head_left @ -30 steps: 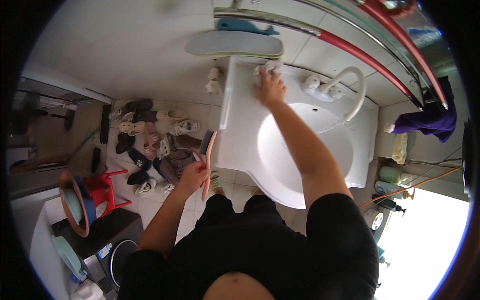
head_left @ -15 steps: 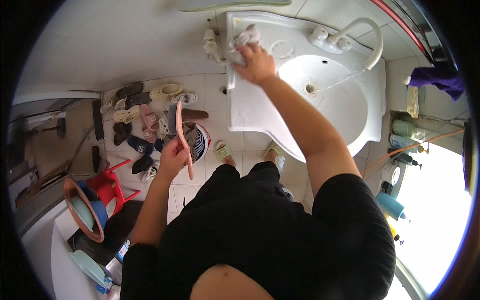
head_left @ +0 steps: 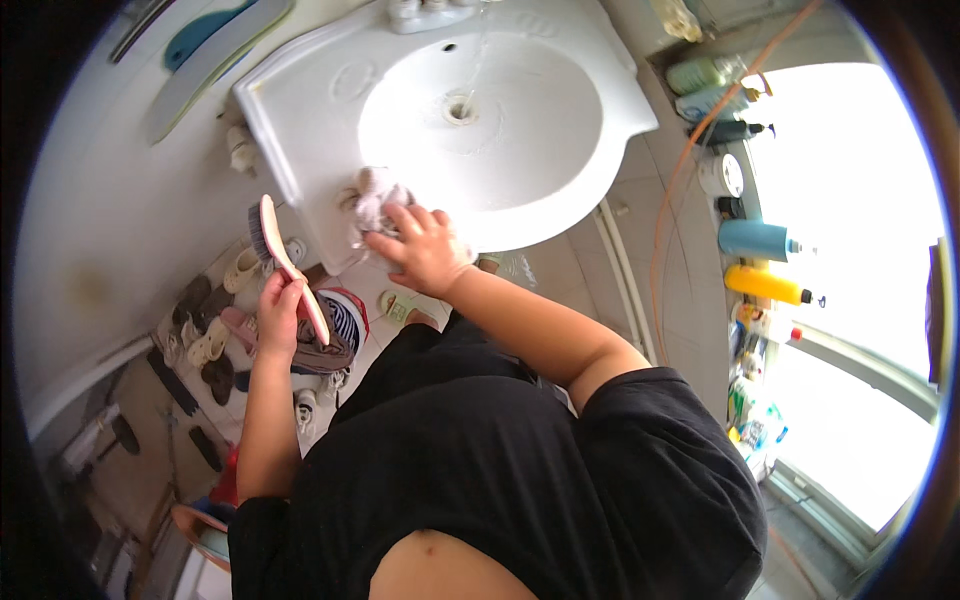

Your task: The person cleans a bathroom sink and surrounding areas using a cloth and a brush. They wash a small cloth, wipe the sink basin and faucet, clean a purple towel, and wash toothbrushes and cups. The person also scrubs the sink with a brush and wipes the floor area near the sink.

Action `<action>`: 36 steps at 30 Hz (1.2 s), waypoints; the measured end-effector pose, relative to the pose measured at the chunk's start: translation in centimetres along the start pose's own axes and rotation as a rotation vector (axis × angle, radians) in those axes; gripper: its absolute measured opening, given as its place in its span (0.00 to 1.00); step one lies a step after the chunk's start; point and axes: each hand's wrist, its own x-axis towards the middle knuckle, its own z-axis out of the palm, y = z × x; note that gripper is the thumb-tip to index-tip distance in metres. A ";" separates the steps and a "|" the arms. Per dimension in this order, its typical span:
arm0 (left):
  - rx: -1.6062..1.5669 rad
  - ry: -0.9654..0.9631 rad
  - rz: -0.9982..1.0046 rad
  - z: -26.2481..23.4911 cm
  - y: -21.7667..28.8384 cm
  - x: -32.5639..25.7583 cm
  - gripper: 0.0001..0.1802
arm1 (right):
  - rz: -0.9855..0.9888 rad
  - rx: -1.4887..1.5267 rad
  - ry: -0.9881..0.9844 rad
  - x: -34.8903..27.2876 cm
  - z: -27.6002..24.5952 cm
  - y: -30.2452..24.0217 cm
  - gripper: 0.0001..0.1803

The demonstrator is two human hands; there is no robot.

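Observation:
My left hand [head_left: 279,318] is closed round the handle of a scrubbing brush [head_left: 281,250] with pale pink back and grey bristles, held up left of the sink. At the near left edge of the white washbasin [head_left: 310,135], my right hand [head_left: 430,250] presses on a crumpled whitish cloth [head_left: 374,195]. The fingers are partly spread over it, and the palm hides part of the cloth. A thin stream of water [head_left: 474,75] runs into the bowl and swirls round the drain [head_left: 460,108]. The faucet's spout is cut off at the top.
Below the brush stands a basket of clothes [head_left: 343,325], with several shoes [head_left: 208,342] along the wall. Bottles, among them a blue bottle [head_left: 755,240] and a yellow bottle [head_left: 765,284], line the window ledge at the right. An orange hose [head_left: 690,145] hangs in front of them.
My right hand has moved the cloth from the basin's far left corner to its near edge. The brush stays in my left hand. The view has turned and shifted nearer the basin.

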 end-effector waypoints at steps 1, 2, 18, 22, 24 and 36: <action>0.011 0.003 -0.009 0.5 0.1 0.4 0.07 | 0.060 -0.033 0.005 -1.5 -0.6 1.2 0.36; 0.020 0.009 -0.017 1.2 0.1 0.6 0.07 | 0.131 -0.033 0.018 -3.0 -2.0 2.3 0.36; 0.226 0.145 -0.095 6.8 -0.8 7.9 0.07 | 0.835 -0.301 0.210 -4.9 -11.8 33.6 0.31; 0.348 0.321 -0.040 5.3 -1.6 11.5 0.09 | 0.969 -0.326 0.155 -1.8 -13.0 35.6 0.31; 0.535 0.368 -0.057 5.1 -1.1 12.8 0.14 | 0.961 -0.342 0.155 -0.9 -12.9 36.2 0.31; 0.931 0.567 -0.084 8.4 0.4 13.7 0.16 | -0.142 -0.623 -0.453 2.9 -8.7 33.0 0.21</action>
